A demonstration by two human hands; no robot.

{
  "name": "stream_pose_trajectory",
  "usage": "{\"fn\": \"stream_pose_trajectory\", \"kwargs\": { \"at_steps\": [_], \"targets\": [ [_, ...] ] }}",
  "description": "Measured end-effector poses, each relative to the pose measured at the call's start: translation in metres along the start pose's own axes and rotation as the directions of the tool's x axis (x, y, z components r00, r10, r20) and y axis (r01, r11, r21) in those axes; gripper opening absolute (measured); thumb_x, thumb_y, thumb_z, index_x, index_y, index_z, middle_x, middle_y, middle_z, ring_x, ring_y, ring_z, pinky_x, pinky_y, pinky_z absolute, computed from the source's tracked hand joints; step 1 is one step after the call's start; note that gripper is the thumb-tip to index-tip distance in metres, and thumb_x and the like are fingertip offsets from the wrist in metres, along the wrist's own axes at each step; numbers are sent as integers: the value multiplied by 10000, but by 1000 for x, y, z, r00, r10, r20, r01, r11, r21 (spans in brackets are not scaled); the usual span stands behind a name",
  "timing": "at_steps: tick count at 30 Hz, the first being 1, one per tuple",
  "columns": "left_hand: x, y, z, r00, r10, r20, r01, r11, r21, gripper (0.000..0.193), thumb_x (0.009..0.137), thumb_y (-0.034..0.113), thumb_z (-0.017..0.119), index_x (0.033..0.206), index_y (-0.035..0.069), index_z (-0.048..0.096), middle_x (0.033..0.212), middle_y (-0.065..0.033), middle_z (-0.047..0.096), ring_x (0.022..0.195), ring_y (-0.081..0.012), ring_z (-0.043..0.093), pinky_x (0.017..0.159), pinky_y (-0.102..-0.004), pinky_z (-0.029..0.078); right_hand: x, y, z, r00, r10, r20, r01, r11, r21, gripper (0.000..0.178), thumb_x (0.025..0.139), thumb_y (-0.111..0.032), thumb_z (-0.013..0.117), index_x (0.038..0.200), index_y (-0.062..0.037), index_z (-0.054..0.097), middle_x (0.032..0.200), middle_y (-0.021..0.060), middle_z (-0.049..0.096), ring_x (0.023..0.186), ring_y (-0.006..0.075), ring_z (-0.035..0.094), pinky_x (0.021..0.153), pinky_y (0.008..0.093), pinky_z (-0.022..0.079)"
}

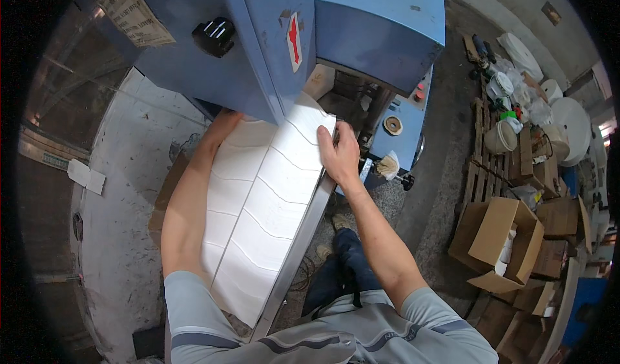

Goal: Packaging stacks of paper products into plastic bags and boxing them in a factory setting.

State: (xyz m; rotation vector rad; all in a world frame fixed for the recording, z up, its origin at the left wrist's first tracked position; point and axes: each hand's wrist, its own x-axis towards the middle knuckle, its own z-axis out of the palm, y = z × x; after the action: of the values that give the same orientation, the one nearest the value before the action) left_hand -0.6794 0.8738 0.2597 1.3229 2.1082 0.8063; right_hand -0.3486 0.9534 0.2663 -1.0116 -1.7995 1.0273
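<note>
The left hand point(223, 126) reaches to the far end of the left paper row point(229, 183), its fingers mostly hidden beneath the blue machine point(381, 41), so I cannot tell their grip. The right paper row point(274, 196) lies alongside, a metal rail point(295, 254) along its right edge. The right hand point(340, 152) holds that edge near the far end, thumb on top, fingers curled outside. Farther right: a brush point(388, 165), a ring point(392, 125), an open box point(494, 235).
</note>
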Motion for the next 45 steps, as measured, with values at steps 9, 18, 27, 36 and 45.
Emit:
{"fn": "stream_pose_trajectory", "kwargs": {
  "at_steps": [9, 18, 27, 36, 45],
  "targets": [
    [-17, 31, 3, 996, -62, -62, 44, 966, -255, 745, 882, 528, 615, 1362, -30, 502, 1379, -174, 533, 1275, -269, 483, 1047, -310, 352, -4, -4, -1, 1000, -24, -9, 24, 1000, -4, 391, 903, -326, 611, 1065, 28, 575, 1025, 236, 604, 989, 402, 578, 863, 439, 454],
    [-41, 51, 0, 994, -107, -24, 96, 954, -283, 606, 895, 475, 624, 1244, -21, 619, 1216, -127, 640, 1116, -218, 567, 953, -299, 410, -14, -5, 0, 998, -59, -11, 59, 998, 4, 372, 899, -300, 620, 1060, 33, 577, 1027, 221, 597, 984, 388, 579, 866, 428, 457],
    [-44, 24, 1, 997, -63, -53, 44, 954, -298, 588, 887, 476, 652, 1222, -7, 641, 1159, -96, 665, 1067, -179, 581, 945, -278, 418, -26, -8, 2, 995, -98, 0, 98, 995, -12, 358, 900, -296, 628, 1075, 14, 594, 1038, 198, 619, 959, 363, 612, 837, 388, 473],
    [-102, 45, -7, 982, -181, -63, 159, 954, -252, 513, 878, 488, 673, 1146, 51, 696, 1082, -33, 668, 1013, -117, 566, 895, -251, 424, -54, -30, -7, 983, -150, 105, 155, 987, -45, 366, 844, -300, 633, 1032, 9, 579, 956, 221, 611, 912, 404, 598, 801, 459, 472],
    [-156, 35, -9, 966, -257, -6, 235, 893, -384, 532, 887, 470, 663, 1171, 20, 680, 1130, -76, 671, 1054, -141, 571, 928, -265, 414, -65, -57, -33, 864, -1, 503, 79, 988, -134, 734, 741, -490, 639, 1295, -14, 570, 1124, 229, 653, 974, 362, 653, 868, 403, 501]
  ]
}}
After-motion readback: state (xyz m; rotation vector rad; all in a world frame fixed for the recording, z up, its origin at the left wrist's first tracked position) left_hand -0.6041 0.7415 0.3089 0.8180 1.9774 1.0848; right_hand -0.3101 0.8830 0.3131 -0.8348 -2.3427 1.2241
